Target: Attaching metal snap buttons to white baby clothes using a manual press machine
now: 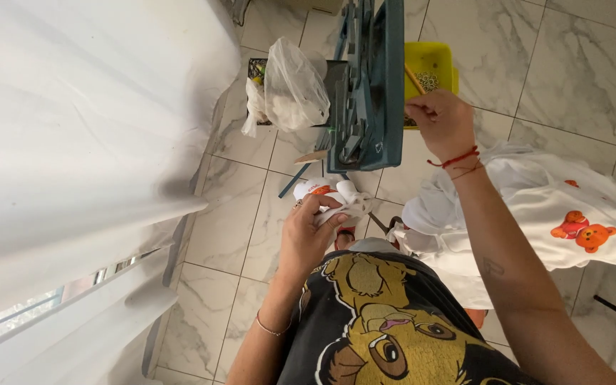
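Head view, looking straight down your front: nearest the lens is your black shirt (386,321) with a yellow cartoon lion on it, filling the lower middle of the frame. Your left forearm rises from it, a thin bracelet (271,328) at the wrist. Your left hand (308,232) is curled shut around a small white cloth piece (336,199) with an orange print; your thumb lies over the top of it and the bunched end sticks out past your fingers toward the right. That piece sits in front of your belly, just below the blue-green machine (368,85).

To the right, a heap of white fabric (536,207) with an orange bear print lies beside your right arm, spreading toward the frame's right edge. Your right arm reaches over it, a red thread bracelet (458,158) around the wrist. Your right hand (440,121) is closed in a pinch on a thin wooden stick (415,78), which slants up across a yellow tray (436,57) standing just behind the machine's right side. The hand is at the machine's right edge; whether it touches the metal you cannot tell from here.

Farther out, left of the machine, a clear plastic bag (294,85) of white stuffing sits in a dark box. The floor (579,64) is pale marble-look tile. A white curtain (73,128) covers the whole left side.
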